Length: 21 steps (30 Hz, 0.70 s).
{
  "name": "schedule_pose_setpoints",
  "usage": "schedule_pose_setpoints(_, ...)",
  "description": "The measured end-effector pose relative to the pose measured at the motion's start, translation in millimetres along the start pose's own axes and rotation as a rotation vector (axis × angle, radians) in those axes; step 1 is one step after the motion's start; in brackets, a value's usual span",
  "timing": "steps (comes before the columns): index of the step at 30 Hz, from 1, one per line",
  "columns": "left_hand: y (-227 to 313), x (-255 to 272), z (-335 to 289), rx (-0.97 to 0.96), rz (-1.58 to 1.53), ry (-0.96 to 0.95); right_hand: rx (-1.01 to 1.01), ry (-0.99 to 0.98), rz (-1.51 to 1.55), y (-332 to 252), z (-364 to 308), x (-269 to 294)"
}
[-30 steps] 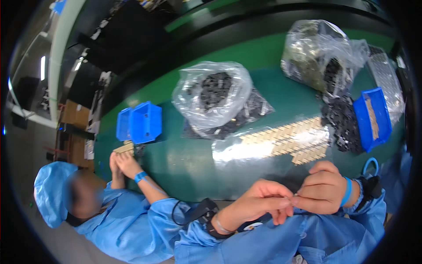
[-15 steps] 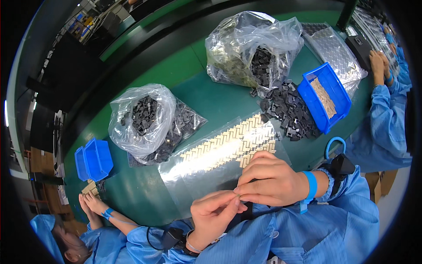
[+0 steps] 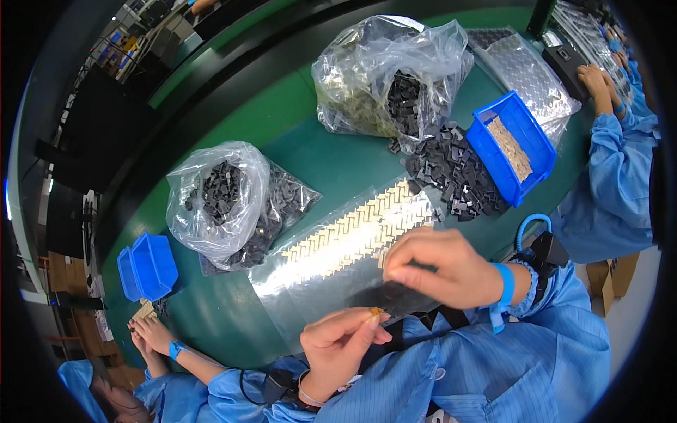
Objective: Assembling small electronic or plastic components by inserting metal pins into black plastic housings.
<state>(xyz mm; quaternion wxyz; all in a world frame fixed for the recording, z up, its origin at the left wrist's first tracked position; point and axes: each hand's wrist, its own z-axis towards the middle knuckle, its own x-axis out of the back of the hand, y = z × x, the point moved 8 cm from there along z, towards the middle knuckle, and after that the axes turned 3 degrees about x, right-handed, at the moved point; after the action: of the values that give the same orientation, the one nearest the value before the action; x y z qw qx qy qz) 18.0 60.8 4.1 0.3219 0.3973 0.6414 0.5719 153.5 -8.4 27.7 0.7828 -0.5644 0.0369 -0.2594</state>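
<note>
Here, tan pieces (image 3: 510,146) in bin (image 3: 541,149), left hand (image 3: 335,345) pinching orange bit (image 3: 376,311), right fingers (image 3: 417,278) unclear

amber pc (image 3: 376,311) part-hid, L co-wkr (image 3: 185,392) cut off

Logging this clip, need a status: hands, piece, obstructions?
Left hand pinching small amber piece. Right hand apart, beside tan pieces; grip unclear. Right hand blocks view of part of clear sheet.

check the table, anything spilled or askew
Yes: small black parts lie loosely heaped on the green tabletop between the right-hand clear plastic bag and the blue bin of beige pieces; looks spilled, though possibly deliberate.
</note>
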Motion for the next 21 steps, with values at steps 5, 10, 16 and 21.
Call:
schedule_pose_setpoints(5, -13.4, 3.8, 2.5, 0.111, -0.373, 0.105, -0.248, -0.116, 0.269, 14.3, -15.7, -16.2)
schedule_pose_setpoints(10, -15.5, 0.7, -0.4, 0.094, -0.339, 0.157, -0.238, -0.073, 0.323, 9.1, -16.5, -21.7)
schedule_pose_setpoints(16, -11.1, -1.6, 1.8, 0.083, -0.332, 0.157, -0.164, -0.061, 0.231, 3.8, -13.7, -20.0)
schedule_pose_setpoints(21, -3.9, 7.2, 6.2, -0.058, -0.293, 0.181, -0.141, -0.122, 0.178, 0.3, -9.9, -20.9)
